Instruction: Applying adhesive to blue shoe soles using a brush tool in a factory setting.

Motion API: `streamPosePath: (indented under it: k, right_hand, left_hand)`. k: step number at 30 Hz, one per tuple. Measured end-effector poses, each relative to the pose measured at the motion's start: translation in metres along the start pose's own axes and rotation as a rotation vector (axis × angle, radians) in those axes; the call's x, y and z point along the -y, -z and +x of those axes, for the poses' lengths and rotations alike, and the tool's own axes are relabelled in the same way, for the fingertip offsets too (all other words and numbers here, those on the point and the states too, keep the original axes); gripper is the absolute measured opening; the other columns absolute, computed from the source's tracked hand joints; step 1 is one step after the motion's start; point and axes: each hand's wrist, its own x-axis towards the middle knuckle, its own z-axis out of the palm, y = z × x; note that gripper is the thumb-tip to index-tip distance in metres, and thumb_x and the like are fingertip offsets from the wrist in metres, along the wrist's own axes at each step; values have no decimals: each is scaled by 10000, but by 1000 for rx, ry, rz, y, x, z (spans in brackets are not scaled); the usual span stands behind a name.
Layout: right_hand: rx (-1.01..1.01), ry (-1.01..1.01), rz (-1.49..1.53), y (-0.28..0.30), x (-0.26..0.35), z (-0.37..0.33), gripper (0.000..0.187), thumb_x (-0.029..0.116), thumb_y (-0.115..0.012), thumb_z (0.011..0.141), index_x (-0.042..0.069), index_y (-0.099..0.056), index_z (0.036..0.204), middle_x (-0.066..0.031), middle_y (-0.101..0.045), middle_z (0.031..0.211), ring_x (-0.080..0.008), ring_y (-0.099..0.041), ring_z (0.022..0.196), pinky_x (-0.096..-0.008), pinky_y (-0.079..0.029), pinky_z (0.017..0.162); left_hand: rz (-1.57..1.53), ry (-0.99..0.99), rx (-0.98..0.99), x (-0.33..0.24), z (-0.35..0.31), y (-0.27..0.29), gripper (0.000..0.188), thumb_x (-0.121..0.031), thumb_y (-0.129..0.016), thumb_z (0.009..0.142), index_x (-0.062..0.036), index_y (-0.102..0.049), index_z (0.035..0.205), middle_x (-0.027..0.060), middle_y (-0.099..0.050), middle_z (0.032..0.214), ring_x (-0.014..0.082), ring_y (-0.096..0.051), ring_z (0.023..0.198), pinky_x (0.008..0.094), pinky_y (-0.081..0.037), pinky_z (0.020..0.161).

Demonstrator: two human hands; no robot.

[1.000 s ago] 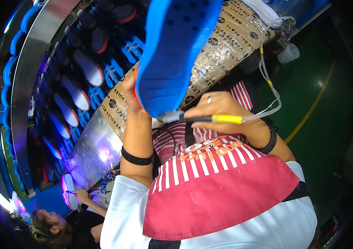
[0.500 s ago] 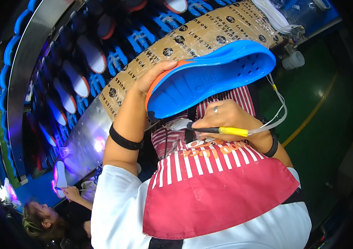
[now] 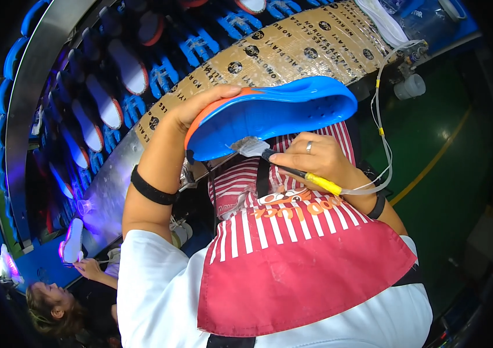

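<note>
A blue shoe sole (image 3: 281,119) with an orange rim is held up in front of me, its cupped inner side facing me. My left hand (image 3: 208,104) grips its rounded left end, fingers along the orange edge. In my right hand (image 3: 319,156) is a brush (image 3: 250,147) with a black and yellow handle, held like a pen. Its pale bristles touch or sit just over the sole's near edge; I cannot tell which. From the handle a clear tube (image 3: 381,127) loops up to a fitting at the far right.
A cardboard-covered surface (image 3: 269,49) lies beyond the sole. Farther left, a rack line carries several shoe soles (image 3: 104,101) and blue strapped pieces (image 3: 199,47). At lower left a co-worker's hand (image 3: 88,269) holds a pale sole (image 3: 73,240). Green floor (image 3: 432,133) shows at right.
The sole has moved left and slightly tilted, showing less of its inner side. My right hand has raised the brush from below the sole to its near edge.
</note>
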Motion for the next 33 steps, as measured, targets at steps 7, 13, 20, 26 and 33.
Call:
streamPosePath:
  k: [7,13,20,26,33]
  right_hand:
    - [14,-148,299,7,10,15,259,106,-758,646,52,-679,887,-89,-604,638,-209,-582,568,-290,-454,522]
    - [-159,-651,529,4,3,14,157,77,-714,735,1,-685,868,-72,-653,712,-89,-592,619,-217,-448,552]
    - [-445,-717,352,14,-19,8,169,83,-702,758,-12,-680,895,-71,-667,739,-73,-588,636,-196,-452,576]
    - [-204,-271,65,11,-3,22,239,82,-729,676,27,-678,903,-138,-619,693,-275,-578,591,-321,-453,576]
    - [-404,-456,245,43,-9,17,219,36,-697,722,-10,-663,934,-123,-660,783,-183,-625,671,-255,-469,613]
  left_hand:
    - [-240,-77,36,26,-7,3,579,-403,-521,850,-40,-446,1295,183,-579,1150,258,-613,978,367,-518,824]
    - [-376,-206,41,62,1,-17,620,-421,-517,815,-58,-426,1309,199,-540,1198,292,-587,1019,408,-510,845]
    - [-486,-219,-68,79,9,-7,633,-438,-500,812,-48,-421,1304,212,-559,1158,324,-621,934,451,-532,800]
    - [-554,-320,-56,74,7,-21,661,-516,-392,851,-38,-408,1307,227,-529,1199,358,-591,990,495,-507,827]
    - [-1000,-463,471,101,22,-24,744,-603,-356,849,-96,-262,1386,236,-415,1299,426,-544,1012,424,-552,648]
